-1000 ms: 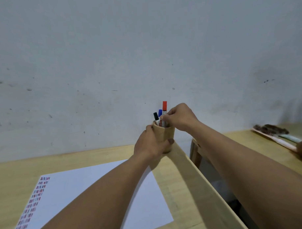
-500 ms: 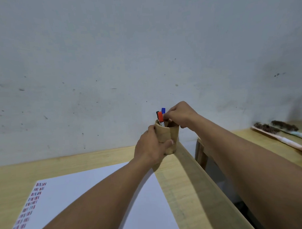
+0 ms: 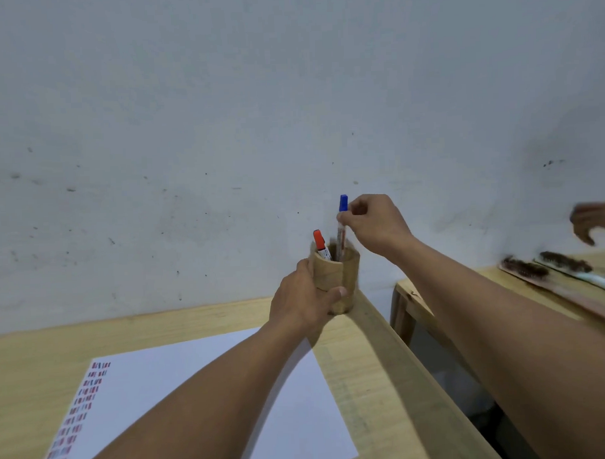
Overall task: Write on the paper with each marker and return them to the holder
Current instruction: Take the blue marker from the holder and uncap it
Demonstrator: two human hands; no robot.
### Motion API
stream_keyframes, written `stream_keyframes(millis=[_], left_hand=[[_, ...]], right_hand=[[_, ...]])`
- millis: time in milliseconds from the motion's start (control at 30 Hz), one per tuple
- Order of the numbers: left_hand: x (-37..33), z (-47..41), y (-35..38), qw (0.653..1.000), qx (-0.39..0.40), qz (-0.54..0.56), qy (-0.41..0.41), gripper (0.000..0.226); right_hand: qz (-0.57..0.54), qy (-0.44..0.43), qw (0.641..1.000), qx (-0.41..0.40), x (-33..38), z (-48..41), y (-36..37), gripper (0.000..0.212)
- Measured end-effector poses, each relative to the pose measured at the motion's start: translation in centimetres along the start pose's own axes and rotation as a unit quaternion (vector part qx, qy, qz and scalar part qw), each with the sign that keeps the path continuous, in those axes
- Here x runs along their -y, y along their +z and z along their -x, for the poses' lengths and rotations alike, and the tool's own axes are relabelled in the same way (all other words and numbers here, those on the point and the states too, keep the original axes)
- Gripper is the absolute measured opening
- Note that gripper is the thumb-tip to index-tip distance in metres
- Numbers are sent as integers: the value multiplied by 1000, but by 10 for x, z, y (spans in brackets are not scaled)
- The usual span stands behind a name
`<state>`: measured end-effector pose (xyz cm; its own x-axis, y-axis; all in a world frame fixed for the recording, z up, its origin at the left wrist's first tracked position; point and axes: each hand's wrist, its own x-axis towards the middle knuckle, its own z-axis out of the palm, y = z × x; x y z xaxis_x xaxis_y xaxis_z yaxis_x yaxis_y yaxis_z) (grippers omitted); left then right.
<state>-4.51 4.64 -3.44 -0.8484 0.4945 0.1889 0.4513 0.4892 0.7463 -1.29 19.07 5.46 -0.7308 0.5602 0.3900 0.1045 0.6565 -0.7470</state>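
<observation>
A round wooden holder (image 3: 340, 274) stands at the far right corner of the wooden table (image 3: 371, 381). My left hand (image 3: 305, 301) wraps around its left side. My right hand (image 3: 374, 225) pinches a blue-capped marker (image 3: 342, 224) and holds it upright, raised high with its lower end still inside the holder. A red-capped marker (image 3: 320, 244) leans in the holder at the left. A white sheet of paper (image 3: 182, 371) lies on the table below, with columns of short red, blue and dark strokes along its left edge.
A grey wall rises right behind the table. A gap separates this table from a second wooden table (image 3: 522, 290) at the right, where two long brushes (image 3: 553, 268) lie. Another person's hand (image 3: 592, 221) shows at the right edge.
The red marker has gone down into the holder and my right hand has let it go. My right hand now grips the blue marker and has lifted it upward. My left hand stays on the holder.
</observation>
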Motion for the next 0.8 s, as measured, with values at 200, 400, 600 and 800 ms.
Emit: stream_keyframes(millis=[200, 400, 600, 800], left_hand=[[-13, 22, -43, 998, -62, 8, -4, 73], [-37, 59, -101, 973, -167, 159, 27, 39], [-39, 91, -152, 949, -171, 259, 45, 28], [-28, 116, -178, 947, -154, 281, 31, 12]], right_hand=[[-16, -60, 998, -14, 41, 21, -22, 15], [7, -130, 991, 22, 86, 63, -18, 25], [60, -167, 980, 94, 116, 106, -3, 18], [57, -163, 981, 91, 135, 137, 8, 17]])
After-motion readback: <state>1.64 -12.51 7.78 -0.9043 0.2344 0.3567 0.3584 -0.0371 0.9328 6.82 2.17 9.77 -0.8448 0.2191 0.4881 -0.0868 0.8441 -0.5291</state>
